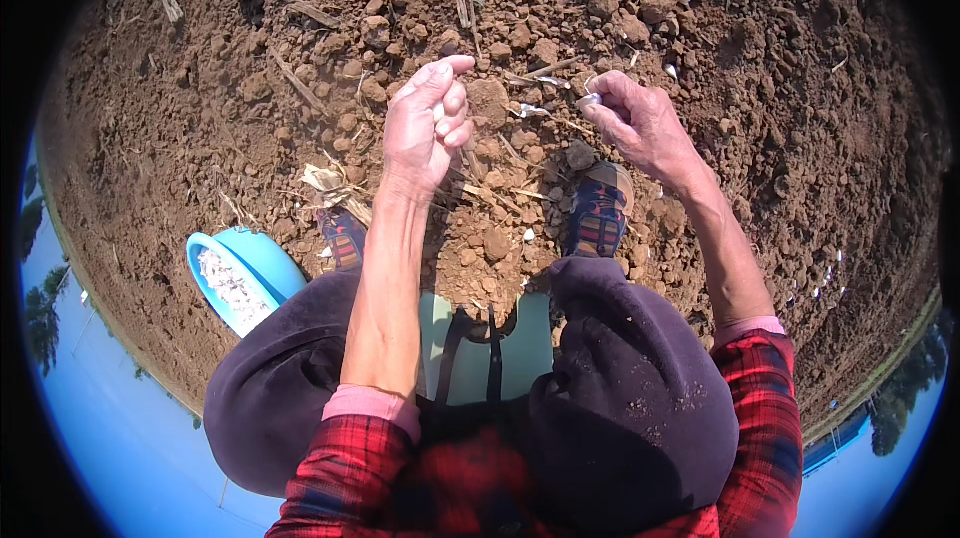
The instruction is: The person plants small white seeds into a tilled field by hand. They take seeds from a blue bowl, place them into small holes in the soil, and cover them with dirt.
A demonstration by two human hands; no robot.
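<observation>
Over the tilled soil, my left hand (429, 117) is curled into a loose fist, index finger pointing right. Something pale, apparently garlic cloves (439, 112), shows between its fingers; how many are inside is hidden. My right hand (643, 117) pinches a single whitish-purple garlic clove (590, 99) between thumb and index finger, a little above the ground. Between and below the hands lie pale papery scraps (531, 110) on the clods. Single cloves rest on the soil: one clove (670, 71) beyond my right hand, another clove (529, 235) between my shoes.
A light-blue plastic basin (281, 262) with white cloves stands tilted beside my left knee. My patterned shoes (600, 211) are planted in the soil. A pale green seat (529, 343) with black straps is between my legs. Several cloves (827, 277) lie at right. Dry stalks (309, 10) litter the clods.
</observation>
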